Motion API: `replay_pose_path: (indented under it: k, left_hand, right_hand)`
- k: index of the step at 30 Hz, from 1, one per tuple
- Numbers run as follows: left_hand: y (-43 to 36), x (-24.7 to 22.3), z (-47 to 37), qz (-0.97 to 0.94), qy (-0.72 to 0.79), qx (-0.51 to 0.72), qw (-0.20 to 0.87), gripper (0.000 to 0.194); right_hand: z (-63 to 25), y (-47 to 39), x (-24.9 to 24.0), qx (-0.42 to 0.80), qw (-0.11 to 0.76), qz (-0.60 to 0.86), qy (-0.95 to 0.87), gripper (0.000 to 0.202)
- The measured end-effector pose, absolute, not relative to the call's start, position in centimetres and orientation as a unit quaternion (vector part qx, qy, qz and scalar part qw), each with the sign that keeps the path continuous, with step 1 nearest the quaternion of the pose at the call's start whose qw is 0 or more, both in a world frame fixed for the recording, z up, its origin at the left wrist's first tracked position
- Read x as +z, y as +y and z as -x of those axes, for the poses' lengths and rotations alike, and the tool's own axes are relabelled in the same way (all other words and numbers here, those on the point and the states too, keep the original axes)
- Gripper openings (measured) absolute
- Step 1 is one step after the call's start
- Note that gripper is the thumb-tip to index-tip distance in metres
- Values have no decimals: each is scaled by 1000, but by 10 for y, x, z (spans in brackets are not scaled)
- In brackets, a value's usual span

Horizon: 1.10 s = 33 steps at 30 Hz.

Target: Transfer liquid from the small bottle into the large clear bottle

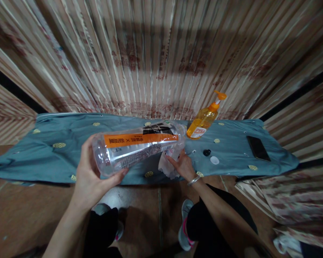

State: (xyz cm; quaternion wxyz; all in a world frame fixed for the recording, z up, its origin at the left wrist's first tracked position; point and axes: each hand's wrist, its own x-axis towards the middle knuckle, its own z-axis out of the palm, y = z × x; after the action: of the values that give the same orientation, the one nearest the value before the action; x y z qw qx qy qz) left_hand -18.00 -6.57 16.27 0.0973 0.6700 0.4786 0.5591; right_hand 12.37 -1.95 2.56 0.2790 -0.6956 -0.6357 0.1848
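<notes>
A large clear plastic bottle with an orange, black and silver label lies sideways in the air over the cloth. My left hand is wrapped round its base end. At the neck end, my right hand grips a crumpled white tissue against the bottle; the fingertips are partly hidden behind it. Just beyond the neck stands an orange pump bottle with amber liquid inside. Right of my right hand lie a small black cap and a white disc.
A blue-green cloth with yellow prints covers the low table or bench. A dark phone lies near its right end. Striped curtains hang behind and at both sides. My legs and shoes are below the front edge, on a tiled floor.
</notes>
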Motion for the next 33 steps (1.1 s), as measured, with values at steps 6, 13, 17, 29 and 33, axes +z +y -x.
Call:
replay_pose_path:
  k: [6,13,17,29,33]
  left_hand:
    - [-67,164,179,-664,480,563,106,94]
    - [-66,164,178,-665,480,563,99,95]
    - [-66,165,177,-672,478,560,82,95]
    - [-66,166,177,-674,470,564,80,91]
    - [-67,167,176,-668,474,566,89,91]
  right_hand:
    - [-123,-21,26,187,298,688,-635,71]
    - [-124,-20,26,186,285,692,-636,73]
    - [-123,-20,26,181,288,695,-633,70]
    - [-124,-20,26,171,279,696,-640,62]
    - [-124,-20,25,167,280,698,-637,63]
